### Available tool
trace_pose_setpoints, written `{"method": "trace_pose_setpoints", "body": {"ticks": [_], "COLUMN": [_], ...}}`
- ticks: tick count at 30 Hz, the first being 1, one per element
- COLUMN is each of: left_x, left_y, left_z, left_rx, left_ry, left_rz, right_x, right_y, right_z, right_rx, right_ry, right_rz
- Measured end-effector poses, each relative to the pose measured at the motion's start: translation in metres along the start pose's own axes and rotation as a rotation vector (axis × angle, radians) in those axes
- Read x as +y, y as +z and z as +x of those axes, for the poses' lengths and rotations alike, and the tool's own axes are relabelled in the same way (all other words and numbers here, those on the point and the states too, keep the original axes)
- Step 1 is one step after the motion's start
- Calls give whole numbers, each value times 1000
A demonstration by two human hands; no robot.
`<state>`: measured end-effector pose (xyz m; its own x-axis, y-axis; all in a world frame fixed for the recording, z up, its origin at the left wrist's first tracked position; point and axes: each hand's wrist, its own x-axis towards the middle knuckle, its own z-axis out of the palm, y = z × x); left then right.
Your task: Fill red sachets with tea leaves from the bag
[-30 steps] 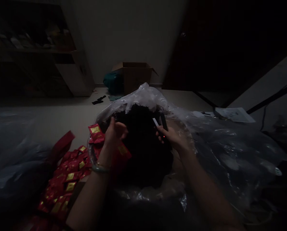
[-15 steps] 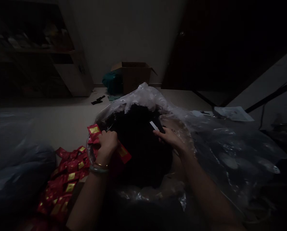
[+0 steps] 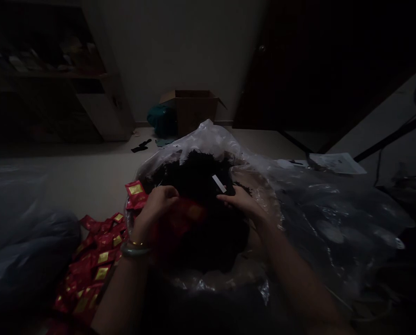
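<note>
Packet (image 3: 189, 216), blurred, at 7 o'clock from centre, apparently pinched by left hand (image 3: 161, 200). Right hand (image 3: 241, 200), apart, grips tool (image 3: 219, 183) at 4 o'clock. Pile (image 3: 101, 258) at 8 o'clock appears finished; shreds (image 3: 201, 163) in bag (image 3: 208, 132) suggest much left.

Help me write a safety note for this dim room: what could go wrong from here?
The dark handheld object with a white strip, in the right hand above the loose black shredded material, might drop in and be hard to spot in this light.

The small red packet with a yellow label, at the left edge of the crumpled clear plastic liner, could get knocked off by the nearby left hand.
</note>
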<state>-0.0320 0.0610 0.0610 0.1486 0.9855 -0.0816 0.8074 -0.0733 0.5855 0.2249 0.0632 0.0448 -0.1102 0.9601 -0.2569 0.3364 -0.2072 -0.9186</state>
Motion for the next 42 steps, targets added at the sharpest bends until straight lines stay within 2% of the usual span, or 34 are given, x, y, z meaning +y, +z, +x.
{"method": "trace_pose_setpoints", "body": {"ticks": [3,7,10,13,16,19,22,25,29,31,34,36,39,42], "left_x": [3,12,17,19,20,20,19,18,17,17,16,15,15,18], "left_y": [3,19,33,46,57,64,66,65,62,61,62,65,69,73], "left_z": [-2,-1,3,9,13,14,15,15,13,13,13,13,14,13], "left_rx": [-54,-96,26,177,261,312,300,252,239,225,185,154,145,155], "left_ry": [167,245,264,205,154,167,230,257,226,231,241,243,251,274], "left_rz": [-388,-640,-739,-791,-861,-877,-852,-834,-775,-736,-678,-655,-633,-601], "right_x": [-3,-2,3,8,11,12,11,12,25,36,51,53,42,27], "right_y": [9,19,21,22,22,22,19,9,-10,-17,-20,-18,-8,7], "right_z": [-4,-5,0,4,6,6,5,8,18,25,33,35,31,19], "right_rx": [-97,-79,-29,47,104,46,-49,-15,177,171,69,69,152,96], "right_ry": [-53,-119,-149,-172,-179,-135,-98,-78,-109,-78,-18,-91,-389,-665], "right_rz": [32,-29,-3,126,256,256,206,104,-308,-535,-732,-752,-597,-417]}}
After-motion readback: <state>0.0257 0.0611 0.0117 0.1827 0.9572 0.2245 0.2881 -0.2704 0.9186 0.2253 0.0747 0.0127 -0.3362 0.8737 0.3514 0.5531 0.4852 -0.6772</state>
